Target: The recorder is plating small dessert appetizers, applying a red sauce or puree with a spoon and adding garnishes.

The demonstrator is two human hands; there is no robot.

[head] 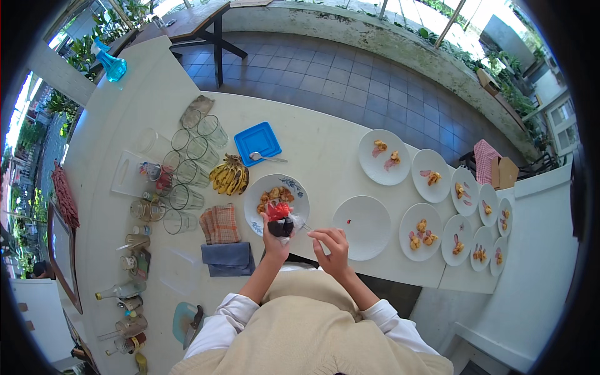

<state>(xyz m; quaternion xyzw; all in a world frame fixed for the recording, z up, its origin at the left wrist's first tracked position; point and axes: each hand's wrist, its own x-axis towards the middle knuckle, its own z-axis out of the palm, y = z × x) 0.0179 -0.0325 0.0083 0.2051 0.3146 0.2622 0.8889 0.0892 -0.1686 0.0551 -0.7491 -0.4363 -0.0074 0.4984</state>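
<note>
My left hand [276, 241] holds a small plastic bag [281, 225] with red and dark contents, over the near edge of a floral-rimmed plate [299, 190] with browned pieces of food [276, 194]. Just right of the bag, my right hand [332, 243] has its thumb and fingers around what looks like a thin metal utensil [306, 227], its tip hidden by the bag. Beside that hand lies a white plate [365, 234] bearing a tiny red bit [349, 221]. Further right, several white plates [419, 251] hold golden food pieces with pink smears.
Left of the floral plate are bananas [229, 176], folded cloths [219, 225] and drinking glasses [180, 220]. A blue tray [258, 140] with a spoon [267, 157] lies beyond. Jars [143, 211] line the left side; a knife [193, 326] rests by a small board [183, 318].
</note>
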